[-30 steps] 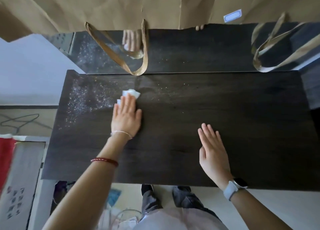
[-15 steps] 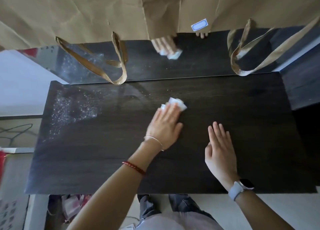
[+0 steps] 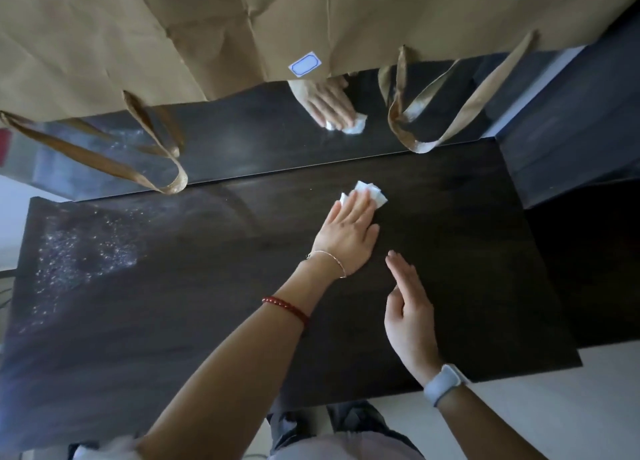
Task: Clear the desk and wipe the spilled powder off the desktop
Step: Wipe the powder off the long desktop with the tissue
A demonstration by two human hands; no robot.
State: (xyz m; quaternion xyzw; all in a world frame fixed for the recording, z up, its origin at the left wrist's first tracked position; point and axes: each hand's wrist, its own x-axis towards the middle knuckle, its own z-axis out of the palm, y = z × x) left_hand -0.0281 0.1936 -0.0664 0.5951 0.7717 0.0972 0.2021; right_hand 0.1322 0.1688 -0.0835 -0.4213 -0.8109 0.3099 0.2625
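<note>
The dark wooden desktop (image 3: pixel 207 338) fills the view. White powder (image 3: pixel 79 255) is scattered over its left part. My left hand (image 3: pixel 346 234) lies flat on a folded white tissue (image 3: pixel 372 192), pressing it to the desk right of centre, near the back. Only the far edge of the tissue shows beyond the fingertips. My right hand (image 3: pixel 410 314) rests on its edge on the desk just right of the left wrist, fingers straight and together, holding nothing.
A mirror (image 3: pixel 242 140) stands along the desk's back edge and reflects the hand and tissue. Brown paper bags (image 3: pixel 173 33) hang over it, their handles (image 3: pixel 426 144) dangling to the desk. A dark ledge (image 3: pixel 571 154) rises at the right.
My left hand has slid the tissue to the right across the desk, away from the powder. My right hand has turned from flat onto its edge.
</note>
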